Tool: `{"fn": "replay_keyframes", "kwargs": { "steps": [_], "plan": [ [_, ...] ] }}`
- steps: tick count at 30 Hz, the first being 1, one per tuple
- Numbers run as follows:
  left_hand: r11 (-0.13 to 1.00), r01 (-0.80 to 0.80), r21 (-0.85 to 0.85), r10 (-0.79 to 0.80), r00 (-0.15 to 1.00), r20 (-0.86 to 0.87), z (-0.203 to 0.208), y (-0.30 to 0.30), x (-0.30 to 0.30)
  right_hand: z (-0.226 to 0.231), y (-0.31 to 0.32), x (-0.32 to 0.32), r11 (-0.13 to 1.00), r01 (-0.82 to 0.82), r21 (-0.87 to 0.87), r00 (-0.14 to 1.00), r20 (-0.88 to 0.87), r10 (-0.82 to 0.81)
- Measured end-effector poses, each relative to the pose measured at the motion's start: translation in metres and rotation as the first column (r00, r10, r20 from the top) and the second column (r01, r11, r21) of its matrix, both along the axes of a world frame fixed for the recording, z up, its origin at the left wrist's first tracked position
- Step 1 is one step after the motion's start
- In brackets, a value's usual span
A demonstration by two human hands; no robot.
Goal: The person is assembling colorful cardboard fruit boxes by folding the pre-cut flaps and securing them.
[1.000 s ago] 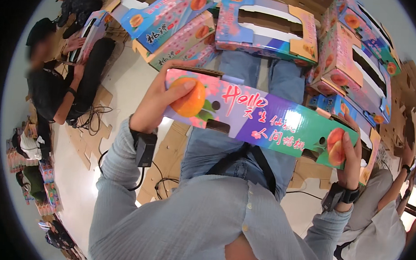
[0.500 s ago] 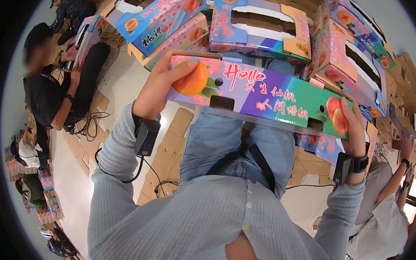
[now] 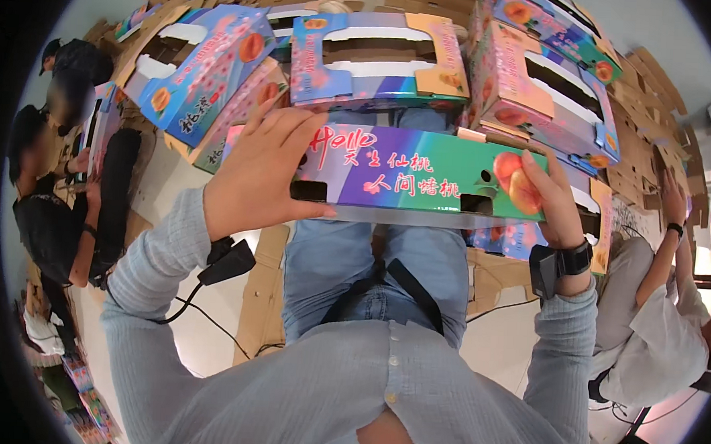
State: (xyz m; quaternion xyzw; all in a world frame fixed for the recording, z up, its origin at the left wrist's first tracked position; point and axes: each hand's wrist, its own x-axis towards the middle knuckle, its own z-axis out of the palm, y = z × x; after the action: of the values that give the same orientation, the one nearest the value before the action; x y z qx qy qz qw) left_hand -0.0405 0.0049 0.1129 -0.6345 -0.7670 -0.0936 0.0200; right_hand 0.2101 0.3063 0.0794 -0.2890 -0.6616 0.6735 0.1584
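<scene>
In front of my lap I hold a long cardboard fruit box [image 3: 410, 170], its side panel toward me. The panel runs from purple to green, with peach pictures and two dark slots near its lower edge. My left hand [image 3: 266, 169] is wrapped over the panel's left end, fingers at the upper edge and thumb along the lower one. At the right end my right hand [image 3: 561, 209] grips the box, thumb pressed on the peach picture. What lies behind the panel is hidden.
Beyond stand more printed boxes: a blue one [image 3: 206, 73] tilted at left, one with a handle opening [image 3: 380, 58] in the middle, and a stack [image 3: 540, 83] at right. People sit at left [image 3: 51, 206] and right [image 3: 659, 334]. Cardboard sheets [image 3: 263, 297] and cables lie on the floor.
My left hand has shifted from the box's left edge onto its front panel, covering the peach picture there. The right hand keeps its grip. The whole view has swung slightly.
</scene>
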Motion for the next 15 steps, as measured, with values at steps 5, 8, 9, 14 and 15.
{"fn": "replay_keyframes", "kwargs": {
  "steps": [5,8,9,14,15],
  "plan": [
    [1.0,-0.007,0.02,0.004,0.99,0.138,0.004,0.001,0.002,-0.005,0.008,0.001,0.939,0.0,0.344,1.0,0.007,-0.003],
    [0.999,0.008,0.036,-0.013,0.993,0.118,0.004,0.001,0.006,0.015,0.01,-0.004,0.552,-0.083,0.83,0.996,0.056,0.066],
    [0.999,0.01,0.034,-0.014,0.993,0.12,0.003,0.001,0.008,0.029,0.006,-0.006,0.254,-0.165,0.953,0.983,0.137,0.125],
    [0.995,0.01,0.095,-0.017,0.997,0.071,0.003,-0.004,0.021,0.053,-0.005,-0.01,0.092,-0.42,0.903,0.85,0.356,0.388],
    [0.995,0.011,0.095,-0.019,0.997,0.077,0.004,-0.006,0.024,0.053,-0.005,-0.01,0.068,-0.475,0.878,0.804,0.401,0.44]
  ]
}}
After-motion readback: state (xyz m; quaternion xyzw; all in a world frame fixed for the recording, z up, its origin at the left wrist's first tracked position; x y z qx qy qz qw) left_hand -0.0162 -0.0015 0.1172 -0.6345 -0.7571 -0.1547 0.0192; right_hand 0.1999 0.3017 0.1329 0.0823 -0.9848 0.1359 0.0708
